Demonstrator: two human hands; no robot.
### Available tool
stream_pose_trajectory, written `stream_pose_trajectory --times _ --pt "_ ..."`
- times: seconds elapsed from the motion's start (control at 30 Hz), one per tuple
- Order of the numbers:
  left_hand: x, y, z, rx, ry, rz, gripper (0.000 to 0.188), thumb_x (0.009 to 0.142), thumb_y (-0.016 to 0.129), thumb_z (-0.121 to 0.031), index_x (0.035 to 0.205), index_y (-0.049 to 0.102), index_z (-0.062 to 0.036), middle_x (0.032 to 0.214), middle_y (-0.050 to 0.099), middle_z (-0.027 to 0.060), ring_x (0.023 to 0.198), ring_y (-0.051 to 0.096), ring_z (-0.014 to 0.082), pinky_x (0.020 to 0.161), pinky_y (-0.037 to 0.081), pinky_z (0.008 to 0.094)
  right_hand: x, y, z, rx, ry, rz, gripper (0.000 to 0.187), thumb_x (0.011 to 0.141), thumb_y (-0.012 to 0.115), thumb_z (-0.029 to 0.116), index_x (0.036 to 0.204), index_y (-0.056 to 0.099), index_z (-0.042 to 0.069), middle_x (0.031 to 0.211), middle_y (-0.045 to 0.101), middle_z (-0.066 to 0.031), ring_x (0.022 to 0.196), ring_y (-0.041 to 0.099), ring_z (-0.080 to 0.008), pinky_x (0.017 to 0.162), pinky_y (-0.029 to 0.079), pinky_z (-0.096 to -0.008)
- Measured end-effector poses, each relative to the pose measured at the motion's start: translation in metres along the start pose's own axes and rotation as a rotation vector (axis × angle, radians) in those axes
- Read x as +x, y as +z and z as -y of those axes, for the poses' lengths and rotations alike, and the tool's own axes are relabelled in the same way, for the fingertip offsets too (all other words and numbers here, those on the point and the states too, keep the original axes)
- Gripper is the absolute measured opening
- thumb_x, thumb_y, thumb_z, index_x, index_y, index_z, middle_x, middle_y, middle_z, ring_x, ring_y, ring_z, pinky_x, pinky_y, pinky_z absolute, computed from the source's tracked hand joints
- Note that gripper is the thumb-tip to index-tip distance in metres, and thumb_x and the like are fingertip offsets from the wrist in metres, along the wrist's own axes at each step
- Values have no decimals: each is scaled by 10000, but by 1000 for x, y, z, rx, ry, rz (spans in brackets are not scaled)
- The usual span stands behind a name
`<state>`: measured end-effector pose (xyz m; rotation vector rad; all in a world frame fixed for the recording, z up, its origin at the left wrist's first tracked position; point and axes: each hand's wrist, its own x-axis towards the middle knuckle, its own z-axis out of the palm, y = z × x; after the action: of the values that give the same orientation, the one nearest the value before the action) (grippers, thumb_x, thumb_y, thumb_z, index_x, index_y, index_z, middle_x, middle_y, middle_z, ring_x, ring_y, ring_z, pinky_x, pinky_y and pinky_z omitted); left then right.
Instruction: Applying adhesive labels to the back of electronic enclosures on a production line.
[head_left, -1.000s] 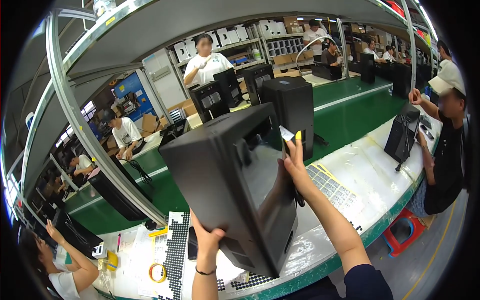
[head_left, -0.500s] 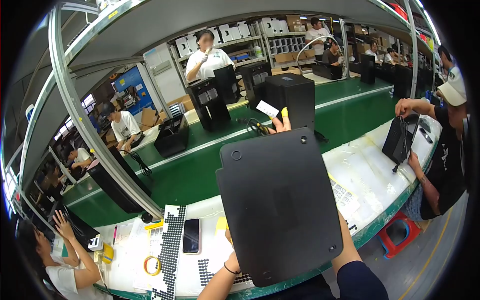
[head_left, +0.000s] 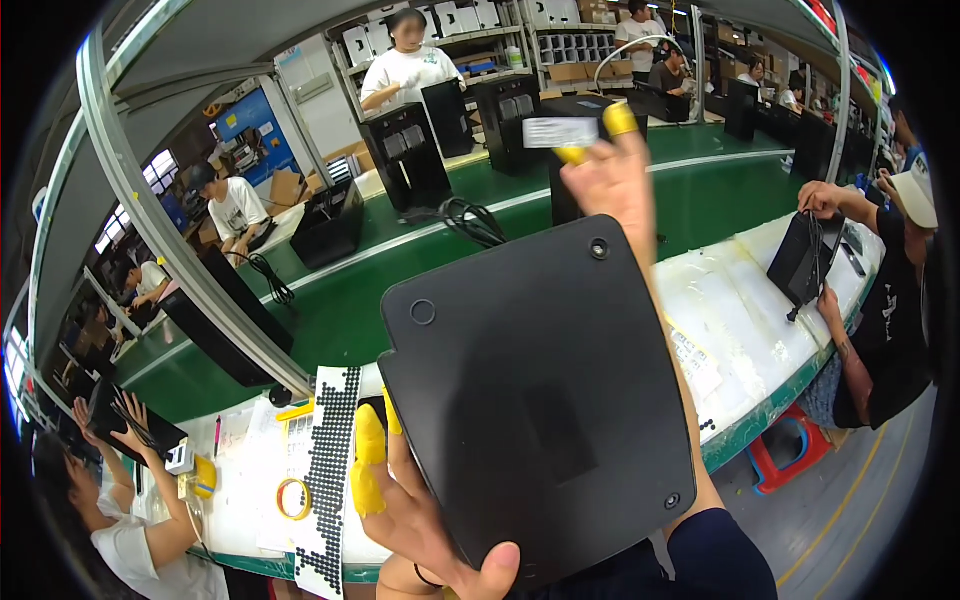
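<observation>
A flat black casing (head_left: pixel 535 390) with rounded corners is tilted up in front of me, and small round feet or recesses show at its corners. At its lower left edge is my left hand (head_left: pixel 425 520), with yellow finger covers; the thumb lies against the edge and the other fingers reach along the side. My right hand (head_left: pixel 615 185) rises beyond the casing's upper right corner, its forearm partly hidden by the casing. Between its yellow-covered fingertips it pinches a white printed label (head_left: pixel 560 132).
A sheet of black round stickers (head_left: pixel 330 470) and a yellow tape roll (head_left: pixel 294 498) lie on the white bench at left. Beyond runs a green conveyor (head_left: pixel 340 315) bearing black computer cases (head_left: pixel 405 160). Co-workers sit on both sides, and a metal post (head_left: pixel 170 220) stands at left.
My right hand has risen with the label, showing more of itself above the casing. The casing has shifted left and tilted. My left hand's covered fingers have come into view at its side.
</observation>
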<state>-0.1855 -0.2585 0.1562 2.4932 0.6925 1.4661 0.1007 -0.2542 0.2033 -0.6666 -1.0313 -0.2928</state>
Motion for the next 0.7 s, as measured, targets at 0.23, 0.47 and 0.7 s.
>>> stream_pose_trajectory --times 0.23,0.47,0.7 --pt "11 -3 6 -761 30 -63 853 804 611 -327 1473 127 -117 1483 221 176 1344 322 363 1105 321 482 -23 23 149 -123 -118 208 712 787 640 92 1386 290 -68 874 563 -71 901 589 -178 1062 333 -536" --pt "7 6 14 -1043 6 35 1088 743 615 -300 1482 -179 -225 1541 -32 232 1393 119 461 1085 234 574 -36 35 168 -276 20 466 637 589 796 52 1137 492 -55 734 643 -54 644 603 -126 1044 370 -420" --pt "7 6 22 -1046 126 6 1099 724 621 -333 1467 -148 -78 1508 33 287 1370 209 413 1081 260 525 -35 43 166 -297 89 578 590 624 791 -33 1147 520 -69 1083 635 -177 631 602 -116 668 475 -236"
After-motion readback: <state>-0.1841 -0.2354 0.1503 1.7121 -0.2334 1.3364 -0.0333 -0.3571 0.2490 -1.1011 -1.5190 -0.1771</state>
